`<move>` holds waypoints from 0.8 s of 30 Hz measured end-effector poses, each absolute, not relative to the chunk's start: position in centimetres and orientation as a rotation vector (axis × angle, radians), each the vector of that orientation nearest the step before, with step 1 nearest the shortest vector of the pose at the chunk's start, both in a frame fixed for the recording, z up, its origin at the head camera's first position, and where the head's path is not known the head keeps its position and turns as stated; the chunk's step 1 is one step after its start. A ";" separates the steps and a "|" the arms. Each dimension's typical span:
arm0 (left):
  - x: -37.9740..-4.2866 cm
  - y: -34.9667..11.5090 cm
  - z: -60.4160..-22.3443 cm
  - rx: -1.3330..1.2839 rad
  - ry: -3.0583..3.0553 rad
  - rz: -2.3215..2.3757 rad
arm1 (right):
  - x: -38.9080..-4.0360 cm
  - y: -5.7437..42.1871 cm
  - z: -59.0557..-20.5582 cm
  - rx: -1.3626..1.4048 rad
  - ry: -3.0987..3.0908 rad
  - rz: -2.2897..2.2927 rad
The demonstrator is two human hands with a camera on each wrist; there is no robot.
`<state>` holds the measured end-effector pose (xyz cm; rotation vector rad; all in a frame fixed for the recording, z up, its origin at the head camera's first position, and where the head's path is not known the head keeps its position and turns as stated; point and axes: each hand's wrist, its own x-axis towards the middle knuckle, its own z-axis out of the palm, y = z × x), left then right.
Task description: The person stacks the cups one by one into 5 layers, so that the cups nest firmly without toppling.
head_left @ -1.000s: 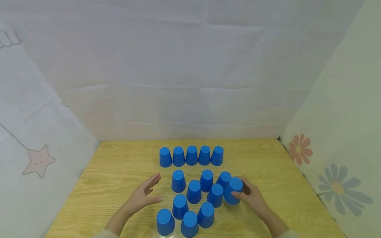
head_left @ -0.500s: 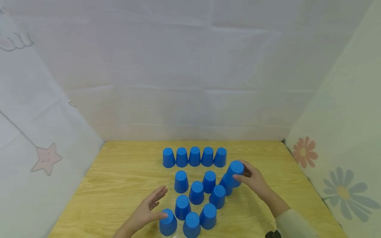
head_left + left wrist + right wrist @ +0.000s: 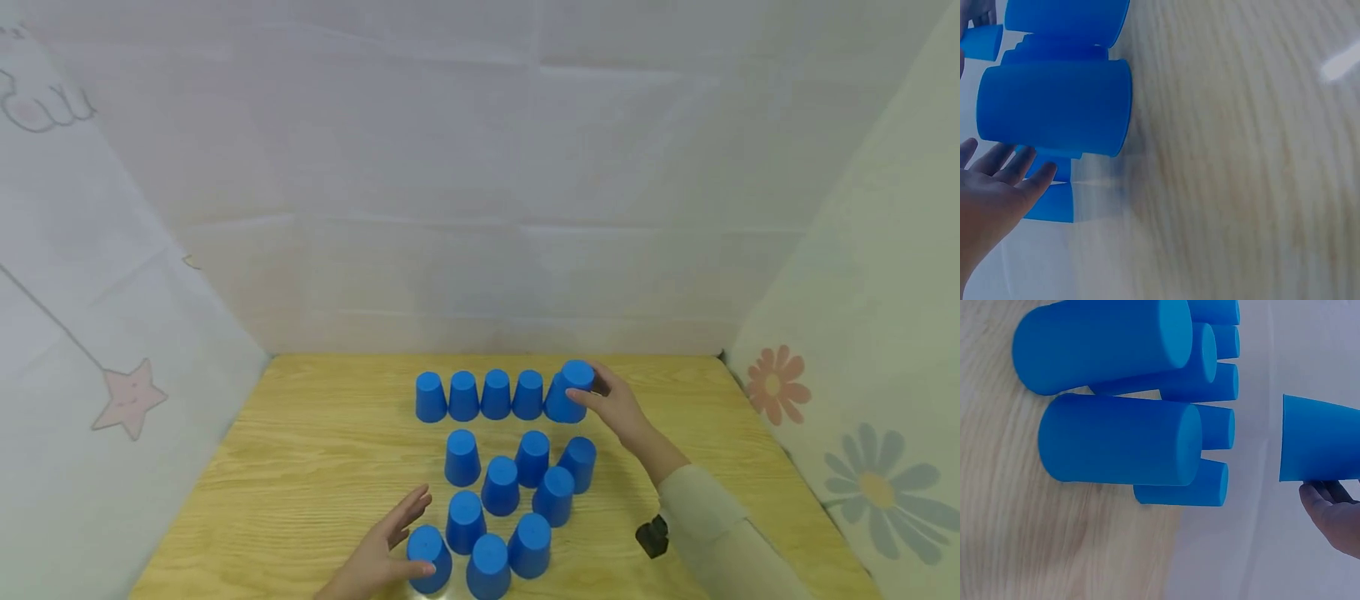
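My right hand [image 3: 621,412] holds a blue plastic cup [image 3: 577,383] upside down, thumb on the near side. This cup overlaps the right end of a back row of upturned blue cups [image 3: 496,396] in the head view. The right wrist view shows the held cup [image 3: 1322,440] raised off the table, with fingertips at its side. Low on the left, my left hand [image 3: 378,554] is open with spread fingers, its thumb overlapping the front-left cup [image 3: 430,546]. In the left wrist view, the left hand's fingers [image 3: 1016,165] lie beside a large-looking upturned cup [image 3: 1054,106].
Several more upturned blue cups [image 3: 501,487] stand loosely scattered between the hands and the back row. The wooden table [image 3: 315,450] ends at a pale cloth backdrop [image 3: 480,275], with cloth sides left and right. A small black device [image 3: 652,537] sits by the right sleeve.
My right hand has carried its cup up and away from the scattered cups toward the right end of the back row. The left hand has shifted nearer, to the front-left cup.
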<state>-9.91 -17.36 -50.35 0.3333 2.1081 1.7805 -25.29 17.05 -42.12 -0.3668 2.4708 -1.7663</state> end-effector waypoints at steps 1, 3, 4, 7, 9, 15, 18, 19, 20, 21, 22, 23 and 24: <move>-9.8 -17.2 -50.5 0.317 2.106 1.777 | -25.6 16.9 -42.1 -0.365 2.474 -1.769; -9.5 -17.0 -50.8 0.282 2.106 1.773 | -26.1 16.6 -42.0 -0.365 2.487 -1.768; -9.5 -16.9 -50.9 0.268 2.110 1.772 | -26.4 16.4 -42.0 -0.369 2.493 -1.768; -9.3 -16.8 -51.3 0.249 2.123 1.769 | -27.2 15.9 -41.8 -0.374 2.505 -1.774; -9.3 -16.8 -51.5 0.234 2.130 1.768 | -27.6 15.6 -41.6 -0.358 2.514 -1.768; -9.2 -16.8 -51.7 0.234 2.131 1.786 | -28.9 14.5 -41.2 -0.265 2.496 -1.764; -9.2 -16.9 -51.9 0.235 2.119 1.785 | -29.4 13.9 -41.2 -0.223 2.488 -1.766; -9.3 -16.9 -51.9 0.231 2.110 1.786 | -29.6 13.7 -41.3 -0.218 2.484 -1.768; -9.3 -17.0 -52.0 0.227 2.100 1.785 | -29.8 13.5 -41.3 -0.214 2.477 -1.770; -9.3 -17.0 -52.2 0.222 2.093 1.784 | -29.9 13.3 -41.4 -0.214 2.471 -1.772; -9.2 -17.0 -52.3 0.223 2.081 1.787 | -30.1 13.0 -41.5 -0.214 2.468 -1.769; -9.2 -17.1 -52.4 0.223 2.067 1.790 | -30.2 12.8 -41.6 -0.214 2.458 -1.767; -9.1 -17.1 -52.5 0.219 2.051 1.796 | -30.3 12.6 -41.7 -0.216 2.448 -1.761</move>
